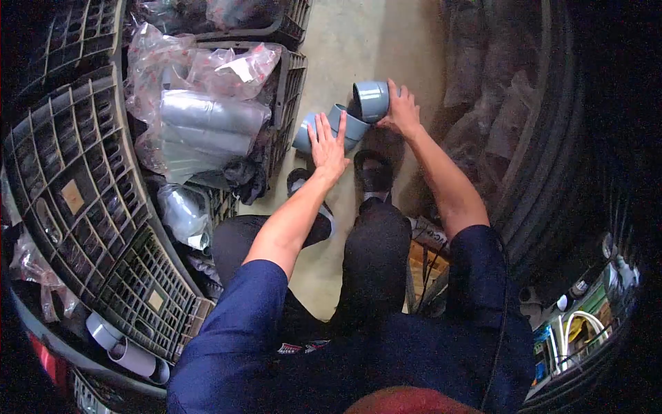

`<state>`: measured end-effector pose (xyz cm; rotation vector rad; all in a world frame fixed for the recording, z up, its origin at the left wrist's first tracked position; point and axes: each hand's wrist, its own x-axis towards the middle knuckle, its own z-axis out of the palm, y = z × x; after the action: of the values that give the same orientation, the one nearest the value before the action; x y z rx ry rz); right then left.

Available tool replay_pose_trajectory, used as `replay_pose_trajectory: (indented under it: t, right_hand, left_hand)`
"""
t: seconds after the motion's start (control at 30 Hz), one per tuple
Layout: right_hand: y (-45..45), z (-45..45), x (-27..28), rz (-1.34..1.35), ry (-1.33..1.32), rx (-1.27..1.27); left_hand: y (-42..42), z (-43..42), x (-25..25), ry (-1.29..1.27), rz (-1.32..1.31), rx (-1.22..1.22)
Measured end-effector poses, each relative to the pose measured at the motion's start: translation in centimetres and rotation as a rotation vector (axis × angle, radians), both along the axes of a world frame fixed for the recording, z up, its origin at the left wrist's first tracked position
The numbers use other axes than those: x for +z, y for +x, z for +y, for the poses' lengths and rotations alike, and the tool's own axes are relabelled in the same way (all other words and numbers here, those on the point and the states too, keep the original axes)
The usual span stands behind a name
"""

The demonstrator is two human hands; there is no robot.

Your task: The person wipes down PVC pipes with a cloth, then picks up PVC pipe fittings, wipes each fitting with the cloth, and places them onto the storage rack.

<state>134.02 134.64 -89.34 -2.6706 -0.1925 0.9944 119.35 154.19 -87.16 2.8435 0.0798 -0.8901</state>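
Note:
My left hand (328, 146) lies with its fingers stretched out on top of a grey plastic pipe fitting (354, 130), low over the floor in front of my shoes. Part of that fitting shows left of the hand, and I cannot tell if it is one piece or two. My right hand (401, 110) is wrapped round the right side of another grey pipe elbow (372, 100), its dark round opening facing left. The elbow sits beside the first fitting, close to or touching it. My right fingertips are partly hidden behind the elbow.
On the left, black plastic crates (286, 90) hold grey pipe pieces in clear plastic bags (214, 121). More crates (76, 186) stand at far left, with loose grey fittings (131, 355) below. Bagged goods (476, 131) line the right. Concrete floor (345, 41) runs between.

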Motion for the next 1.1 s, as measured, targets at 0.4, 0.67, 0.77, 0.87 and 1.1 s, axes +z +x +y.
replay_pose_trajectory:
  t: [0.4, 0.67, 0.77, 0.87, 1.1]
  right_hand:
    - [-2.7, -2.9, 9.8, -0.049, 0.059, -0.446]
    - [-6.7, -2.0, 33.9, 0.066, 0.635, -1.135]
    - [-10.7, -3.1, 34.7, 0.311, 0.955, -1.346]
    - [-11.2, -1.9, 40.3, 0.669, 1.204, -1.287]
    - [-9.2, 3.7, 51.6, 0.831, 1.277, -1.075]
  left_hand:
    - [1.8, 2.8, 8.0, -0.119, -0.042, -0.064]
    - [0.8, 5.0, 40.1, -0.418, -0.060, 0.588]
    - [-1.6, 8.0, 53.3, -0.816, -0.278, 0.684]
    - [-4.2, 10.7, 68.4, -1.032, -0.351, 0.755]
    - [-18.4, 11.1, 98.8, -1.104, -0.564, 1.165]
